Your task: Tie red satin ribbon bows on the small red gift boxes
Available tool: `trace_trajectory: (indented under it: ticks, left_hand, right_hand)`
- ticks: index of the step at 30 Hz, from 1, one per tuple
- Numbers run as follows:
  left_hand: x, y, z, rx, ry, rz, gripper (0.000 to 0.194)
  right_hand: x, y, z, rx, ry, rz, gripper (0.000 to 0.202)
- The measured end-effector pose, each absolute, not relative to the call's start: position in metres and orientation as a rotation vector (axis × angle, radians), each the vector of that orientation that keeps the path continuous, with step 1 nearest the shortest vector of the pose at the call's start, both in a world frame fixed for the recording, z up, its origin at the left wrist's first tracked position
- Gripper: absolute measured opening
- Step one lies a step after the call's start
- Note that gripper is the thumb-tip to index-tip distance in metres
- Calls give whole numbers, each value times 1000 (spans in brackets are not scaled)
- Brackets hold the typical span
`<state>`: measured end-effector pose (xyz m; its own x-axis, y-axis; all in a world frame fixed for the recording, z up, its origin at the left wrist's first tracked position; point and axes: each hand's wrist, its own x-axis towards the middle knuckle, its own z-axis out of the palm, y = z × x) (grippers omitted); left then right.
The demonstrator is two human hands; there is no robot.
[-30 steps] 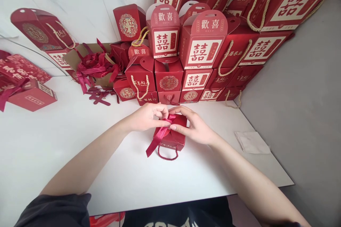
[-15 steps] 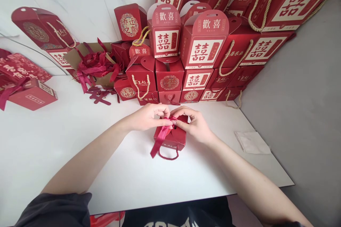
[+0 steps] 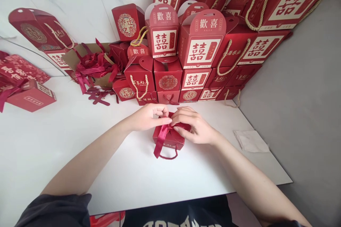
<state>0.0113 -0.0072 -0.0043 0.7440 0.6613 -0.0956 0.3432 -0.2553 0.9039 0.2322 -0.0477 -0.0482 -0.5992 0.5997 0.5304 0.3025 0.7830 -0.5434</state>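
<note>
A small red gift box [image 3: 174, 141] with a dark red rope handle [image 3: 170, 156] stands on the white table in front of me. Crimson ribbon [image 3: 160, 142] lies over its top, one tail hanging down the front left side. My left hand [image 3: 151, 116] pinches the ribbon at the top left of the box, thumb against fingers. On the other side my right hand [image 3: 194, 125] is curled over the ribbon, its fingertips meeting near the middle of the lid. The knot area is partly hidden by the fingers.
Stacked red gift boxes [image 3: 198, 55] line the back of the table. Left of them, an open cardboard box [image 3: 70, 58] holds loose ribbons [image 3: 93, 60]. A ribboned box [image 3: 32, 95] sits at far left, and a folded white cloth [image 3: 251, 141] at right by the grey wall.
My right hand has spread its fingers over the ribbon, and a piece of ribbon now shows to the right under it. The left hand keeps its pinch; the hanging tail has shifted slightly right.
</note>
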Motion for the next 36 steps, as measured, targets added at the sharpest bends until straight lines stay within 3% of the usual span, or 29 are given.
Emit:
trace_trajectory:
  ticks: [8,22,34,36]
  left_hand:
    - [15,-20,0,2017,847,419,14]
    - [19,-24,0,2163,885,444,17]
    - [22,-31,-18,2592,913,778,12]
    - [21,-29,-18,2643,865,825,13]
  right_hand:
    - [223,-50,-52,-786,-2039,706,5]
    - [216,-54,-50,-869,-1979,711,17]
    - [220,-53,-51,-936,-1898,720,3]
    - [224,-49,-52,-992,-1876,716,9]
